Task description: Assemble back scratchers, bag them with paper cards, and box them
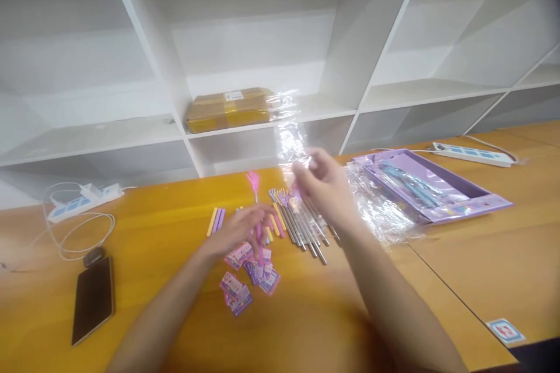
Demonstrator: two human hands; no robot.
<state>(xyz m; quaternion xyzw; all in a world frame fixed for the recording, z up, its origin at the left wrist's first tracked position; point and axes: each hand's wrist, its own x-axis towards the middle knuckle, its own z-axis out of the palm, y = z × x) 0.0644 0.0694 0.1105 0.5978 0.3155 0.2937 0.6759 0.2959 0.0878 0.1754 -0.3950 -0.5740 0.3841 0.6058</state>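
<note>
My left hand [242,227] has its fingers around the handle of a pink back scratcher [254,179], which stands upright with its claw-like head at the top. My right hand [326,189] is raised and pinches a clear plastic bag [291,140] that sticks up from the fingers. Below that hand lies a bunch of metal back scratcher rods [306,233] with striped claw heads. Yellow, purple and pink handles [216,221] lie around my left hand, partly hidden by it. Several small printed cards [236,292] are scattered on the table just beneath.
Clear plastic bags [385,210] lie at the right beside a purple box [472,204] with wrapped blue items inside. A taped cardboard parcel [227,111] sits on the white shelf. Power strips [475,154] with cables stand on both sides; a phone [93,300] lies at left.
</note>
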